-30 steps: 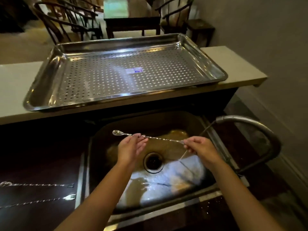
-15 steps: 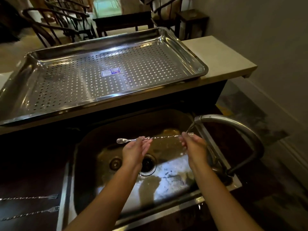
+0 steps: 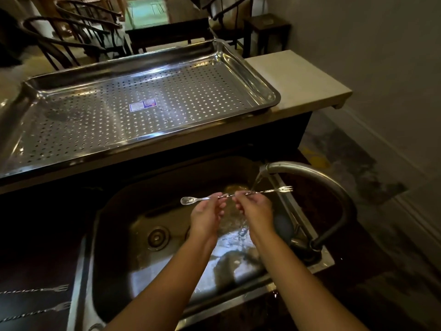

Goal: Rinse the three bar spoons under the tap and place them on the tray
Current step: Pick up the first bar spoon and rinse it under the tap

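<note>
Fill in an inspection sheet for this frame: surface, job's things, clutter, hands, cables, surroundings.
Surface: dark counter around a steel sink; pale ledge behind.
Job's things: twisted bar spoon with fork end under the curved tap, water running; two more bar spoons on the counter; perforated steel tray holds none.
Clutter: nothing seen.
Hands: left hand and right hand pinch the spoon.
Cables: nothing seen.
Surroundings: dark wooden chairs, table.
</note>
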`<state>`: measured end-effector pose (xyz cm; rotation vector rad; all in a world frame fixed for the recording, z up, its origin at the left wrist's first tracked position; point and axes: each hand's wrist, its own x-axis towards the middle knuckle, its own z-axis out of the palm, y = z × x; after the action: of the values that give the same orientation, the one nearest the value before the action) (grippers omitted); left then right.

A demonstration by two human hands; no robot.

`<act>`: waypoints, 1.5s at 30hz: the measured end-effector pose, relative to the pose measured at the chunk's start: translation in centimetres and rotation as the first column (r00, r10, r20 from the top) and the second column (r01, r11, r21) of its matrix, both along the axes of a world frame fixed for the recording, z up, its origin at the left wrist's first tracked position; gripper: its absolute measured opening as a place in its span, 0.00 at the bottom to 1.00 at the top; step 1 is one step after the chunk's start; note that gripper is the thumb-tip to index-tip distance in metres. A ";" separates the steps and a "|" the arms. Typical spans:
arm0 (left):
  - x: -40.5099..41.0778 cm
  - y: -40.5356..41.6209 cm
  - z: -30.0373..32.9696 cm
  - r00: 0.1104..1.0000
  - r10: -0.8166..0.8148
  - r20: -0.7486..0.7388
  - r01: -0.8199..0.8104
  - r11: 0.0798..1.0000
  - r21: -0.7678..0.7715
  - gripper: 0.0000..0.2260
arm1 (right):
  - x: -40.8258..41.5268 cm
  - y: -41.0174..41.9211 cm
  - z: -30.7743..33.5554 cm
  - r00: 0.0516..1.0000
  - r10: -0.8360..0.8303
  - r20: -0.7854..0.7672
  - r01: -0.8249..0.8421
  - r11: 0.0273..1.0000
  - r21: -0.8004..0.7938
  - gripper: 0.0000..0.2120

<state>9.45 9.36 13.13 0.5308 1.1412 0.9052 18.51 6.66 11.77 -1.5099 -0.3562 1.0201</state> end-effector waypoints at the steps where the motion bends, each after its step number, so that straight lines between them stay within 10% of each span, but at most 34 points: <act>1: 0.6 -0.1 -0.1 1.000 -0.023 0.011 0.023 1.000 0.003 0.06 | 0.3 -0.2 -0.1 1.000 0.023 0.018 -0.023 1.000 -0.008 0.04; 24: 6.3 -1.3 -1.8 0.964 0.041 0.262 0.041 0.953 -0.299 0.04 | 6.5 -3.5 0.5 0.958 -0.258 0.128 0.253 0.966 0.048 0.13; 45: 6.2 -0.7 -2.0 0.972 -0.075 0.222 0.119 0.974 -0.190 0.07 | 6.4 -5.0 1.4 0.945 -0.283 0.161 0.279 0.959 0.049 0.08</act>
<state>15.61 8.71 11.16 0.3114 0.9886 0.7316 24.87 1.62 13.22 -1.5754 -0.2597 0.6637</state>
